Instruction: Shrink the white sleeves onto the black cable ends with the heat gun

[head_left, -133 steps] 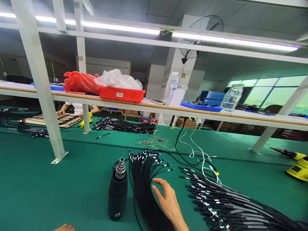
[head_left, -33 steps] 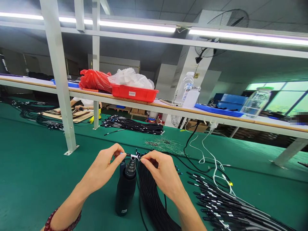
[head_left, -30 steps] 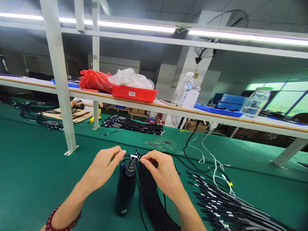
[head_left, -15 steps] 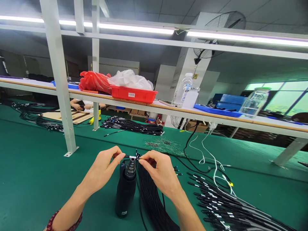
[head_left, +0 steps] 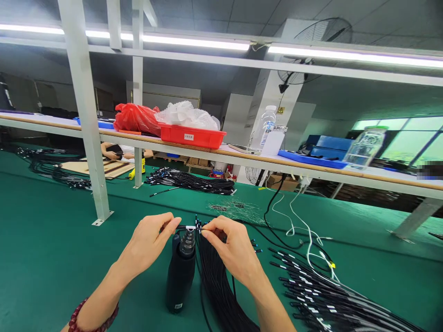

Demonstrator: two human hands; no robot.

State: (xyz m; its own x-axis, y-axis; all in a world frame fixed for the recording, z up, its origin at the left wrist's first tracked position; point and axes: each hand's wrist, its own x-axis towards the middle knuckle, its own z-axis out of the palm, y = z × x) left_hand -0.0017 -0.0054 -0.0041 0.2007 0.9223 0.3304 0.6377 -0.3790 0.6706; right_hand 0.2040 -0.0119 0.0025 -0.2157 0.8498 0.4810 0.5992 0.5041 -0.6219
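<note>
Between my two hands a thin black cable (head_left: 182,227) with a white label is stretched level. My left hand (head_left: 152,240) pinches its left end, and my right hand (head_left: 231,244) pinches it on the right. Right under the white label stands the nozzle of a black heat gun (head_left: 180,276), upright on the table with its metal tip pointing up. Whether the cable touches the tip I cannot tell. Behind and below my right hand a thick bundle of black cables (head_left: 219,281) runs toward me, partly hidden by that hand.
More white-labelled cables (head_left: 308,290) lie at the right, and another bundle (head_left: 190,180) lies behind. Thin wire scraps (head_left: 238,207) are scattered on the green table (head_left: 51,249). A shelf post (head_left: 86,110) rises at left. Under the shelf a co-worker's arm (head_left: 112,152) shows.
Both hands hold the same cable over the nozzle; the cable and its label have shifted very slightly. The co-worker's hands in the background have moved a little.
</note>
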